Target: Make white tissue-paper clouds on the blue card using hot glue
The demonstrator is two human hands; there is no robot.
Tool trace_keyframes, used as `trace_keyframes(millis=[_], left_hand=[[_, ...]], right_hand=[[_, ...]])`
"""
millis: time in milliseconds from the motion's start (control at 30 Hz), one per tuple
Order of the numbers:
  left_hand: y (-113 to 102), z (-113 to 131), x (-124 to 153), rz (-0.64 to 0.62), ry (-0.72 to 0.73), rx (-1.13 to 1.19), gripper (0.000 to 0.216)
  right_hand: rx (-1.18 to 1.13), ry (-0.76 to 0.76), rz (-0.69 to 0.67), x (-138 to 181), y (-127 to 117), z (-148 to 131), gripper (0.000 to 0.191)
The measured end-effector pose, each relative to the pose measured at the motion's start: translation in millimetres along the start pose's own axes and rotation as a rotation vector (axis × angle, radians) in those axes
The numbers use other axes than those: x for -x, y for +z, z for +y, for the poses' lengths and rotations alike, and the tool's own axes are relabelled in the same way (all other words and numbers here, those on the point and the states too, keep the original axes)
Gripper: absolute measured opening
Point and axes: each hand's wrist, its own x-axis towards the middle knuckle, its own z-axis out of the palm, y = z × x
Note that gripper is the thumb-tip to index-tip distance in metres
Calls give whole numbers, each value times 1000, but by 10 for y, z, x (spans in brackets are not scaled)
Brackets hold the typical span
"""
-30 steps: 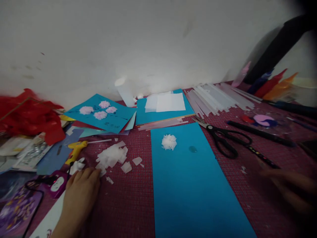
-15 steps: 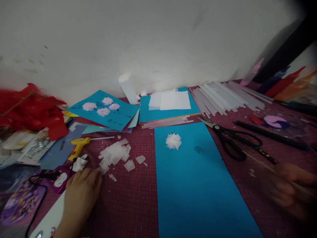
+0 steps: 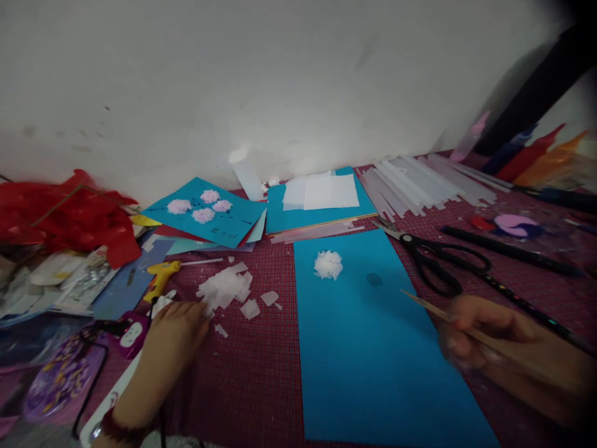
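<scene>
My right hand (image 3: 485,336) pinches a thin wooden stick (image 3: 426,305) over the right edge of a large blue sheet (image 3: 354,361). The stick's pointed tip is near a small, dark, wet-looking spot (image 3: 374,279) on the sheet, apart from it. To the left of that spot sits a white ruffled paper flower (image 3: 328,265). My left hand (image 3: 180,330) rests palm down on the table, fingers loosely bent, beside a heap of white paper pieces (image 3: 228,285). Its fingertips are close to the heap; what lies under the palm is hidden.
A yellow glue gun (image 3: 162,277) lies beyond my left hand. Black-handled scissors (image 3: 433,258) and a black pen (image 3: 513,250) lie right of the sheet. Further back are a blue card with pink flowers (image 3: 242,224), white paper squares (image 3: 332,190) and pale strips (image 3: 410,180).
My right hand has come leftward from the right edge, bringing the wooden stick over the blue sheet. The view has shifted slightly; my left hand stays beside the paper pieces.
</scene>
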Motion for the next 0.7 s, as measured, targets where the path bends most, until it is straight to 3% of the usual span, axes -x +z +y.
trace_keyframes(millis=[67,133,400,467,600,700], left_hand=[[35,41,-69,-4,-4,-47,27],[37,41,-108,-14,-55,-79,27],[-346,-229,4,38,-435,189,20],[-385,-228,41,44,-356,213,20],[-256,-79,53,8,-42,73,24],[-111,49,40,-8,46,-78,27]], right_hand=[[-453,85,-169,-31,31,-97,41],[-731,149,-247,-48,44,-192,26],[-875,160,-302,-110,51,-438,15],[-884,122,-323,-125,77,-474,15],[-871,90,-389,-143,152,-532,15],[-836,86,-431,-150,194,-538,18]])
